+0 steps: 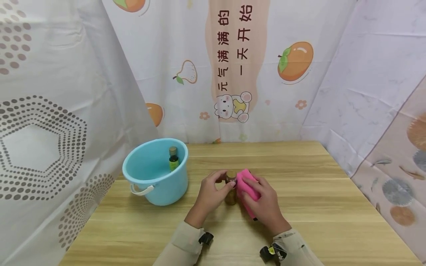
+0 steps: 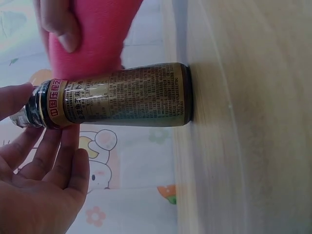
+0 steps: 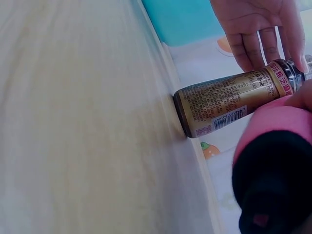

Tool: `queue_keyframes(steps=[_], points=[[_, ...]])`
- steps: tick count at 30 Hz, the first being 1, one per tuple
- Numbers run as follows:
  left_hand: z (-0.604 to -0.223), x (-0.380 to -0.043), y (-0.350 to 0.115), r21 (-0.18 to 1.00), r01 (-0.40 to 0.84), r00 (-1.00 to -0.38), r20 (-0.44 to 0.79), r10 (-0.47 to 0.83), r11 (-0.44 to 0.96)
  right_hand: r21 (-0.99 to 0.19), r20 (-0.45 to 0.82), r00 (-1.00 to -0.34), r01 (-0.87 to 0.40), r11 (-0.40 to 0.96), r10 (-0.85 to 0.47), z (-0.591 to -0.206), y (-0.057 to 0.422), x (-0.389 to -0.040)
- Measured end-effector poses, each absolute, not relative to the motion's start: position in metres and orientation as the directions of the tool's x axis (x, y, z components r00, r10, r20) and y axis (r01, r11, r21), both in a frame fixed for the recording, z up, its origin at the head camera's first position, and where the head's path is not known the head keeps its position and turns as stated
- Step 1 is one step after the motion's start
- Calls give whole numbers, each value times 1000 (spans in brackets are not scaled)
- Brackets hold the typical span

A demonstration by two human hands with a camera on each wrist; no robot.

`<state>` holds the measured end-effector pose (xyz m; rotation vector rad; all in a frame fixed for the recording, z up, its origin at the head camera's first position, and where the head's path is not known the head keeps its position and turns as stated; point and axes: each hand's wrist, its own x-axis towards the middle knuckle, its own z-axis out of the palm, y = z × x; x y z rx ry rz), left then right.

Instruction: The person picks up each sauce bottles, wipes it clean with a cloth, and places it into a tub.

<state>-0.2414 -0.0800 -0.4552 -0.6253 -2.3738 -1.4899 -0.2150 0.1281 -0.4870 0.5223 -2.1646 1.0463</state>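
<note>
A brown glass sesame oil bottle [image 1: 230, 195], with a gold printed label, stands upright on the wooden table. My left hand [image 1: 211, 190] pinches it at the neck and cap, thumb on one side and fingers on the other, as the left wrist view shows at the bottle's neck [image 2: 41, 105]. In my right hand [image 1: 263, 201] is a soft pink cloth-like bundle [image 1: 246, 190] with black ends. It lies against the bottle's side, and the right wrist view shows one black end [image 3: 273, 180] close up. Its far side is hidden by the right hand.
To the left stands a light blue bucket [image 1: 168, 188] with a white handle [image 1: 143, 191]. Inside it leans a dark bottle [image 1: 173, 159] with a gold cap and a green-yellow label. Patterned curtains [image 1: 186, 107] hang behind and beside the wooden table [image 1: 326, 207].
</note>
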Motion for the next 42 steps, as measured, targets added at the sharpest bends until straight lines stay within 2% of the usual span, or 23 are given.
queue_keyframes(steps=[4, 7, 16, 22, 28, 33, 42], points=[[-455, -241, -79, 776, 508, -861, 455, 226, 374, -537, 751, -660, -634, 557, -28, -487, 128, -215], [-455, -240, -78, 779, 505, -863, 453, 224, 372, -545, 745, -666, -639, 543, -35, -486, 128, -214], [-452, -240, -78, 782, 491, -871, 444, 210, 383, -592, 655, -751, -580, 559, -84, -484, 128, -214], [-452, -240, -79, 783, 482, -876, 433, 211, 393, -608, 535, -833, -493, 622, -138, -487, 128, -214], [-452, -239, -80, 787, 477, -879, 426, 214, 392, -624, 429, -893, -401, 670, -135, -488, 127, -214], [-452, -240, -80, 790, 470, -883, 419, 213, 393, -622, 363, -922, -348, 701, -135, -489, 127, -215], [-454, -241, -77, 803, 468, -884, 421, 205, 368, -623, 330, -935, -321, 713, -132, -490, 128, -216]])
